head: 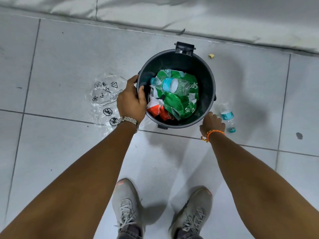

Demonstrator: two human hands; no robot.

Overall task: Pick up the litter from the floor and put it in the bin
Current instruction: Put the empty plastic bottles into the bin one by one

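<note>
left hand (132, 100) gripping bin (209, 80) rim, right hand (212, 124) beside bottle (228, 117)

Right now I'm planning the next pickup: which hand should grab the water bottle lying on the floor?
The right hand. It hovers beside the floor bottle, on the bin's right, and holds nothing. The left hand is gripping the bin's rim on the opposite side.
</note>
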